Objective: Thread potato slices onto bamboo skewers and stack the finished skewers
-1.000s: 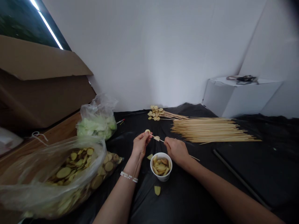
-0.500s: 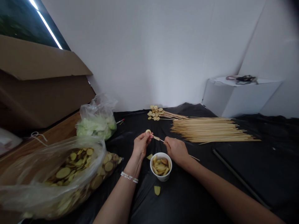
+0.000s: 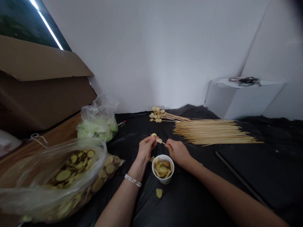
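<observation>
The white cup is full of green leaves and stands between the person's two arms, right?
Not quite. The head view shows that the white cup holds pale yellow slices, not green leaves. It does stand between the left arm and the right arm.

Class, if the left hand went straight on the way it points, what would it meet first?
Beyond the left hand, probably the pale round slices on thin wooden sticks, though depth is unclear.
</observation>
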Demonstrator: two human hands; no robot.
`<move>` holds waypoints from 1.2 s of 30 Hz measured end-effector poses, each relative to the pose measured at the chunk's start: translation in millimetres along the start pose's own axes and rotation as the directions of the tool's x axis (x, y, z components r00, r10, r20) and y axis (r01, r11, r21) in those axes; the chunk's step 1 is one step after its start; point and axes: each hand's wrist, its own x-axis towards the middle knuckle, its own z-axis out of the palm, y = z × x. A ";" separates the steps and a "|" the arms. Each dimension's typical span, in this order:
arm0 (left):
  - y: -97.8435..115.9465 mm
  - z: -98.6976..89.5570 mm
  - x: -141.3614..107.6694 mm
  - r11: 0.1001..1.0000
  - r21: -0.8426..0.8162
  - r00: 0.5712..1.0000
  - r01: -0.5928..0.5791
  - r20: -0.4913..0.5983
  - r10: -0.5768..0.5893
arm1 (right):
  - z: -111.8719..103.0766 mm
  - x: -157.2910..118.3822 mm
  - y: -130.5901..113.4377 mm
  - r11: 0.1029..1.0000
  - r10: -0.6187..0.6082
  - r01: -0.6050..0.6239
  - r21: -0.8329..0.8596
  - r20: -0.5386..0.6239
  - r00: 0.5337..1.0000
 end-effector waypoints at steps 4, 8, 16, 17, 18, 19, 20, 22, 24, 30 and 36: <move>-4.1 1.1 0.6 1.000 0.000 1.000 0.018 0.012 -0.018 | -0.9 -1.3 -1.5 0.999 -0.009 0.007 -0.052 -0.046 0.999; -2.3 1.8 -0.4 0.999 -0.030 1.000 0.025 0.002 -0.025 | 0.0 -2.1 -2.4 0.997 -0.015 0.010 -0.075 -0.069 0.998; 3.6 4.2 -4.8 0.992 -0.069 0.994 0.109 0.037 -0.106 | 0.7 -2.5 -4.4 0.999 -0.026 0.023 -0.036 -0.093 0.995; 3.9 3.8 -4.7 0.992 -0.072 0.994 0.104 0.035 -0.101 | 0.6 -2.4 -4.4 0.999 -0.022 0.020 -0.026 -0.090 0.996; 4.2 3.4 -4.5 0.993 -0.075 0.995 0.095 0.028 -0.093 | 0.7 -2.3 -4.1 1.000 -0.019 0.018 -0.011 -0.085 0.996; 4.6 2.8 -4.2 0.993 -0.078 0.996 0.085 0.019 -0.084 | 0.9 -2.0 -3.7 1.000 -0.017 0.018 0.006 -0.076 0.997; 4.9 2.3 -3.9 0.994 -0.081 0.997 0.074 0.011 -0.074 | 1.4 -1.5 -3.2 0.999 -0.018 0.020 0.025 -0.062 0.998; 5.3 1.5 -3.6 0.994 -0.089 0.998 0.061 0.012 -0.060 | 2.6 -0.3 -2.2 0.998 -0.021 0.023 0.061 -0.034 0.999; 4.9 1.3 -3.8 0.993 -0.088 0.996 0.077 0.051 -0.073 | 3.7 1.0 -1.5 0.995 -0.023 0.026 0.092 -0.028 0.999; -0.8 4.3 -6.1 0.980 -0.098 0.981 0.172 0.111 -0.161 | 3.8 0.7 -1.8 0.993 -0.041 0.046 0.104 -0.050 0.998; -6.2 11.9 -8.6 0.971 -0.163 0.982 0.175 0.093 -0.161 | 9.1 2.1 2.1 0.986 -0.014 0.021 0.167 -0.044 0.999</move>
